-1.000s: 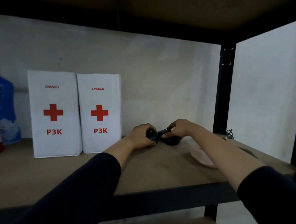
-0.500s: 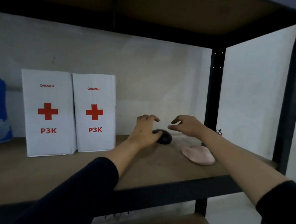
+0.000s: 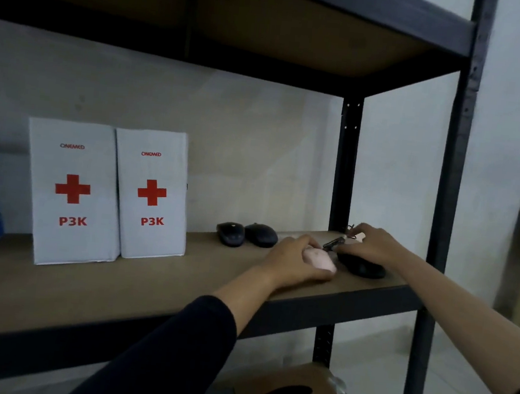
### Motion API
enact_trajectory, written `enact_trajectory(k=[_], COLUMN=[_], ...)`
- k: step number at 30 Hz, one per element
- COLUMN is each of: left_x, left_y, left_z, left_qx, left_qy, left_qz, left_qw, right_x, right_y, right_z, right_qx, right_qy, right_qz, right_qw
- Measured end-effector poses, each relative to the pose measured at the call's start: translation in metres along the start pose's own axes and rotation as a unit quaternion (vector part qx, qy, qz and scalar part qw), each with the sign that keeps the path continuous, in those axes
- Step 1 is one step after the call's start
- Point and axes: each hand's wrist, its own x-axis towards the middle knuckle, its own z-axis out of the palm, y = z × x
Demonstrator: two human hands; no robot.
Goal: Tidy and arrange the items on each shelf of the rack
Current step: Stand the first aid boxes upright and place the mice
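On shelf (image 3: 148,284), right end: two black mice (image 3: 247,234) sat side by side, seemingly already lined up.
Left hand (image 3: 294,260): curled around pink mouse (image 3: 319,259), probably to join them at 10 o'clock.
Right hand (image 3: 371,244): fingers bent over third black mouse (image 3: 362,266), pinching its cable (image 3: 335,243).

Storeroom: dark metal rack (image 3: 450,189), bare plaster wall (image 3: 258,139), first-aid boxes (image 3: 109,195) stacked on shelf.

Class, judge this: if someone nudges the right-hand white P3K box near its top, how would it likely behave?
The right P3K box stands tall on a narrow base, so it would probably tip rather than slide. It looks like cardboard, likely light. The left P3K box stands against it, so a leftward push should be braced.
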Motion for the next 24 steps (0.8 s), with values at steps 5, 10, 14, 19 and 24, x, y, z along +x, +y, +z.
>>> enact_trajectory(k=[5, 10, 14, 19, 24], left_x=[-0.014, -0.035, -0.05, -0.059, -0.063], left_y=[-0.015, -0.031, -0.04, -0.052, -0.058], left_z=[-0.023, -0.047, -0.069, -0.086, -0.09], left_qx=[0.002, 0.019, 0.029, 0.025, 0.007], left_qy=[-0.008, 0.005, 0.004, -0.01, 0.003], left_qz=[-0.022, -0.026, -0.041, -0.056, -0.087], left_qw=[1.0, 0.999, 0.999, 0.998, 0.996], right_x=[-0.014, -0.023, -0.032, -0.037, -0.048], right_y=[0.0, -0.016, -0.037, -0.06, -0.081], right_z=[0.004, 0.015, 0.024, 0.027, 0.025], right_qx=[-0.001, 0.016, 0.018, -0.045, -0.037], right_qy=[-0.047, -0.038, -0.038, -0.055, -0.104], right_qz=[0.001, -0.017, -0.045, -0.08, -0.104], right_qw=[0.999, 0.999, 0.998, 0.994, 0.989])
